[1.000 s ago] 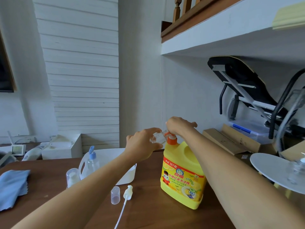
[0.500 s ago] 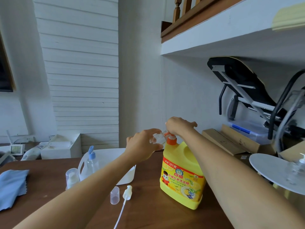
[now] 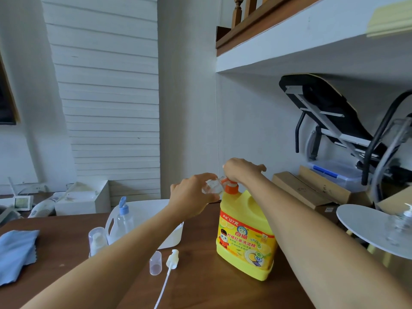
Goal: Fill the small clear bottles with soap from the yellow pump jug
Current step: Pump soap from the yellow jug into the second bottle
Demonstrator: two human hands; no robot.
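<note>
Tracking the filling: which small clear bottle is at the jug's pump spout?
The bottle gripped by the left hand, at the orange pump of the yellow jug; the blue-topped bottle stands by the white bin, another on the round white table.

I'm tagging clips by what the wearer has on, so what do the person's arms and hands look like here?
Both arms are bare: no sleeve reaches the left forearm or the right forearm anywhere in view. The left hand and the right hand are ungloved. No watch, bracelet or ring shows on the sides facing the camera.
</note>
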